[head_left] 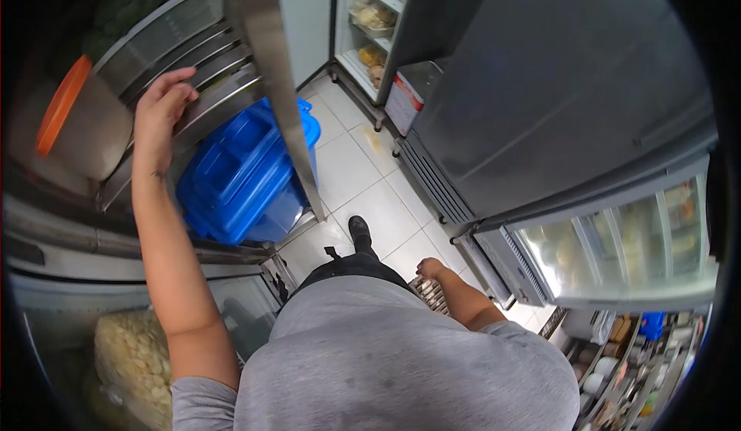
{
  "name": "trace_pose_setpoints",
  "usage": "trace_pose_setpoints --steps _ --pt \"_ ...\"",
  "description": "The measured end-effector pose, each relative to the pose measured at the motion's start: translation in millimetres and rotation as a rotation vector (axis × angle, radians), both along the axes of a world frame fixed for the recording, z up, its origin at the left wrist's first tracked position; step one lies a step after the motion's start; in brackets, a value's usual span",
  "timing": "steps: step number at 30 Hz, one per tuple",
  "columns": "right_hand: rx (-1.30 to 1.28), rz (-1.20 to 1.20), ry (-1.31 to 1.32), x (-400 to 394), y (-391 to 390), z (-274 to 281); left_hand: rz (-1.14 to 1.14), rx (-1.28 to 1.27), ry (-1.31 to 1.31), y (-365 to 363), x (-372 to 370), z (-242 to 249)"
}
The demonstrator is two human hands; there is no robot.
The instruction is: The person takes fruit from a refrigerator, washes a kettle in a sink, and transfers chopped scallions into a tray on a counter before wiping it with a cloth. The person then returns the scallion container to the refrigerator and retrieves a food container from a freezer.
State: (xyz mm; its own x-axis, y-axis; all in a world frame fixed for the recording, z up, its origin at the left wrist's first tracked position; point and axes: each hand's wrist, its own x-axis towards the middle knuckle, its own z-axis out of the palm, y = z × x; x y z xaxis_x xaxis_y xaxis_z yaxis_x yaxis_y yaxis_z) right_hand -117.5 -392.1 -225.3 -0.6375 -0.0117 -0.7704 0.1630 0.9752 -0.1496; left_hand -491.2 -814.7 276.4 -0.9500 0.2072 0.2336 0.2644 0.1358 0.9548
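Note:
My left hand (pixel 160 105) reaches out over the slatted metal shelf (pixel 224 84), its fingers loosely bent and apart, with nothing in them. Left of it stands a large clear tub with an orange lid (pixel 63 105). Below and right of the wrist is a big plastic bin with a blue lid (pixel 235 172), set low in the metal rack. My right hand (pixel 430 267) hangs low by my side, fingers curled in, and nothing shows in it. Under that forearm a slatted metal grate (pixel 429 295) is partly hidden.
A rack post (pixel 282 76) rises beside the bin. Across the white tiled floor (pixel 347 172) stand a grey fridge (pixel 571 76) and a glass-door fridge (pixel 617 238). An open cabinet (pixel 367 37) holds bagged food. A bag of pale pieces (pixel 135 354) lies at lower left; loaded shelves (pixel 633 369) stand lower right.

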Motion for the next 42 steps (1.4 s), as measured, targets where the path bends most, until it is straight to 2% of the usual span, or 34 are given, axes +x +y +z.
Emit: trace_pose_setpoints --steps 1,3,4,5,7,9,10,12,15,17,18,19,21,22,23,25,26,28,31,33,35,37,39,41,42 --pt "-0.024 0.119 -0.026 -1 -1 14 -0.008 0.002 0.002 -2 0 0" --pt "-0.118 0.284 0.257 21 25 -54 -0.012 -0.045 0.003 -5 -4 -1" --pt "-0.118 0.315 0.25 26 28 -58 -0.018 -0.034 0.009 -7 -6 -3" --pt "-0.263 0.11 0.189 29 30 -60 -0.014 -0.015 0.005 -7 -5 -3" --pt "-0.399 -0.084 0.114 23 28 -43 -0.005 0.007 -0.009 -6 -2 -2" --pt "-0.261 -0.298 -0.01 20 18 -8 0.003 0.021 -0.006 -6 -2 -3" --pt "-0.178 -0.334 -0.068 16 17 0 -0.006 0.028 0.002 -7 -2 -3" --pt "-0.186 -0.238 -0.048 12 19 7 0.014 0.032 0.009 -8 -1 -4" --pt "-0.185 -0.287 -0.006 14 21 8 0.004 0.051 0.005 -9 0 -4" --pt "-0.158 -0.208 -0.024 12 23 15 0.009 0.046 -0.001 -11 -1 -4" --pt "-0.146 0.06 0.077 16 39 -10 -0.019 0.043 0.007 -12 -2 -4" --pt "-0.148 0.031 0.087 13 39 -6 -0.012 0.019 0.008 -11 -1 -2" --pt "-0.13 0.353 0.16 0 42 -1 0.015 0.007 0.028 -8 4 -1" --pt "-0.092 0.247 0.128 -5 45 -18 0.128 0.069 0.168 3 11 -3" --pt "-0.093 0.219 0.147 -10 42 -8 0.243 0.137 0.31 13 18 -11" --pt "-0.029 -0.065 0.121 -30 35 18 0.248 0.187 0.57 42 43 -36" --pt "-0.057 0.002 0.086 -35 45 -4 0.107 -0.018 0.705 58 59 -43" --pt "-0.052 -0.012 0.062 -49 48 -1 -0.232 -0.265 0.52 103 86 -55" --pt "0.008 0.001 -0.034 -84 62 5 -0.8 -0.637 -0.019 163 72 -97" --pt "-0.05 0.084 0.019 -100 88 -22 -0.938 -1.084 -0.056 191 53 -119" --pt "-0.102 -0.362 -0.16 -134 99 20 -0.875 -1.048 -0.067 227 25 -126" --pt "-0.294 -0.019 0.203 -135 160 -83 -0.767 -0.941 -0.018 258 -8 -156" --pt "-0.216 0.191 0.164 -183 184 -31 -0.73 -1.117 -0.165 298 -41 -158" --pt "-0.26 -0.237 0.081 -226 208 23 -0.735 -1.111 -0.207 334 -72 -173" --pt "-0.248 -0.381 0.182 -256 209 74 -0.752 -1.122 -0.23 351 -89 -181"
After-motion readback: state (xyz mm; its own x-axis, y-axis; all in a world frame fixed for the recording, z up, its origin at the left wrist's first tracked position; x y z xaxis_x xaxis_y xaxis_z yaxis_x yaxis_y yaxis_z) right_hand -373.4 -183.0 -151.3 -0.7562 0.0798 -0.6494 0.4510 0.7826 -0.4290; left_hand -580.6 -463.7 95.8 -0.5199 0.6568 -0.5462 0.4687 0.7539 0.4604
